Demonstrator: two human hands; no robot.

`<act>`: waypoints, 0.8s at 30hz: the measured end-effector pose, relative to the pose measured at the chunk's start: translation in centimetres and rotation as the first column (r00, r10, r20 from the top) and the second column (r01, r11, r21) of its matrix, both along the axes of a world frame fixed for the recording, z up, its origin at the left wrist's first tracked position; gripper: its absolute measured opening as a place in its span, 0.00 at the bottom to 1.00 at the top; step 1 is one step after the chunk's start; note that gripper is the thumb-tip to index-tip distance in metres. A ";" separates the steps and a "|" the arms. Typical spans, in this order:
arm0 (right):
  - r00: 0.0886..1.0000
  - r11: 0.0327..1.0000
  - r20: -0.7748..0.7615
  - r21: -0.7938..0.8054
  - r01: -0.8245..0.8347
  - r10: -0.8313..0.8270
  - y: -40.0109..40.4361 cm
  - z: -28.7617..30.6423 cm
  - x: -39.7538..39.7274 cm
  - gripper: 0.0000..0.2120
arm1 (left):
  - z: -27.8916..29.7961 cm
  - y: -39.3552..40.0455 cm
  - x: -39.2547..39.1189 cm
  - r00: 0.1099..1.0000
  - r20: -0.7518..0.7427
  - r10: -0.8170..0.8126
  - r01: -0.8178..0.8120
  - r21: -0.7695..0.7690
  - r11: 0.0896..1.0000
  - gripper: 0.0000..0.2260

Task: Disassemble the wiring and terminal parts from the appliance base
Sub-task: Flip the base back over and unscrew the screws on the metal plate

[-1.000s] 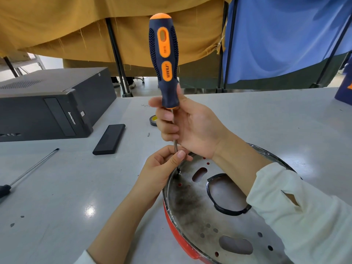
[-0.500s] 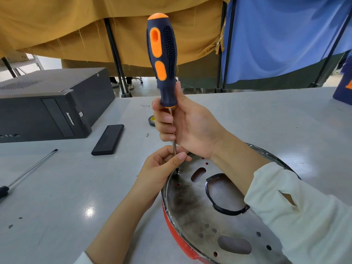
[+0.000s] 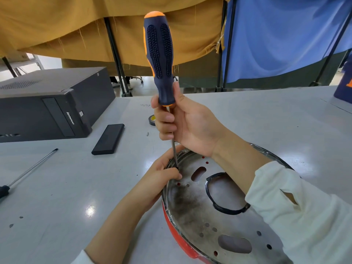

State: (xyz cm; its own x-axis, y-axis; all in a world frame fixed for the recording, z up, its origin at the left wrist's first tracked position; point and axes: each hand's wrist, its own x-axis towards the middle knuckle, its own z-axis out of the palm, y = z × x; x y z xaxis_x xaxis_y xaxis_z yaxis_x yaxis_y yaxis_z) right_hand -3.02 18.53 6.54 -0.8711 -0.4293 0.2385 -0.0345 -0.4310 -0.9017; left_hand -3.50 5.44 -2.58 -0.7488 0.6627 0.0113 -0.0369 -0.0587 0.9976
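The appliance base [image 3: 192,208] is a round scorched metal plate with holes and a red rim, lying on the grey table at lower right. My right hand [image 3: 190,126] grips a navy and orange screwdriver [image 3: 159,60] low on its handle and upper shaft, holding it upright. Its tip meets the plate near the left rim. My left hand [image 3: 162,178] curls around the rim there, fingers pinching by the shaft's tip. No wiring or terminals are visible.
A black computer case [image 3: 47,103] lies at far left. A flat black device [image 3: 108,139] and a roll of tape [image 3: 151,118] lie near it. A second screwdriver [image 3: 28,171] rests at the left edge. Cloth partitions hang behind the table.
The screwdriver handle has rotated in my right hand, orange inserts turning out of sight. My left thumb has shifted down beside the tip. The base stays in place.
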 end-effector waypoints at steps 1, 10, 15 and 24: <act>1.000 1.000 0.001 -0.004 0.001 -0.001 0.0 -0.1 0.0 0.26 | 0.0 0.0 0.0 1.000 -0.011 -0.004 0.004 -0.003 1.000 0.30; 0.986 0.987 -0.021 0.009 0.163 -0.162 0.1 -0.1 -0.2 0.13 | 0.3 0.1 0.2 0.997 -0.078 -0.014 0.012 -0.026 1.000 0.30; 0.995 0.994 0.064 -0.065 0.084 -0.080 0.4 0.0 -0.4 0.26 | 0.2 0.1 0.2 0.997 -0.079 0.000 -0.003 -0.040 0.999 0.27; 0.995 0.995 -0.030 0.013 0.100 -0.100 0.3 -0.1 -0.3 0.15 | 0.2 0.2 0.0 0.997 -0.075 0.009 -0.014 -0.061 0.998 0.25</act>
